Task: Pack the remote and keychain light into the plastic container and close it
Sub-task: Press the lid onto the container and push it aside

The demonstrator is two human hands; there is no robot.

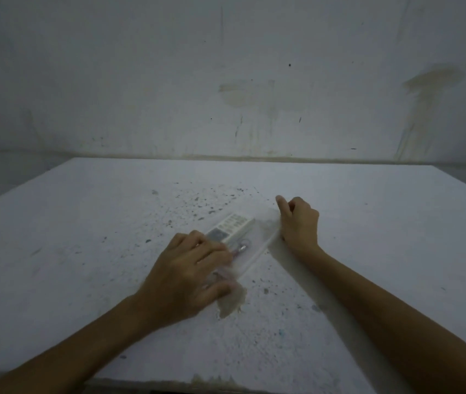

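Note:
A clear plastic container (257, 245) lies slantwise on the white table (84, 223), running from near centre up to the right. Inside it I see a white remote (230, 227) with rows of buttons and, just below it, a small keychain light (240, 249) with a metal ring. My left hand (186, 275) rests palm down on the container's near end, fingers spread over it and thumb along its edge. My right hand (300, 224) grips the container's far right edge, fingers curled and forefinger raised. Motion blur hides whether a lid is on.
The white table is speckled with dark paint flecks and has a chipped patch (230, 304) beside my left hand. A stained white wall (240, 95) stands right behind the table's far edge. The near edge (197, 381) runs under my forearms.

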